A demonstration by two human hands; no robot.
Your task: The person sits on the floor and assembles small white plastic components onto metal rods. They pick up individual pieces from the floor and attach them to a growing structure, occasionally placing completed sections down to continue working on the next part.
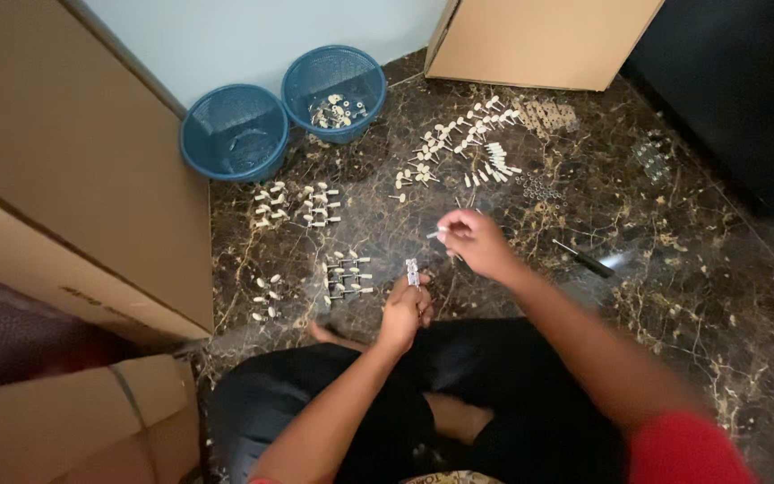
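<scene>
Small metal part being pinched in left hand; white peg being held in right hand. Several assembled sets being laid out near-left on floor; many loose pegs far, approx. half left.

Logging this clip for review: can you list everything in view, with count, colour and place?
baskets: two, blue mesh, by the far wall; the right one holds small pale parts
small knobbed parts: many, cream-white, in groups across the marble floor
screwdriver: one, black handle, on the floor to the right
cardboard boxes: several, brown, left side and far edge
marble floor: dark brown, veined
metal piece: one, silvery, held in the left hand
left hand: centre, above the lap
right hand: raised, pinching a small pale part
</scene>
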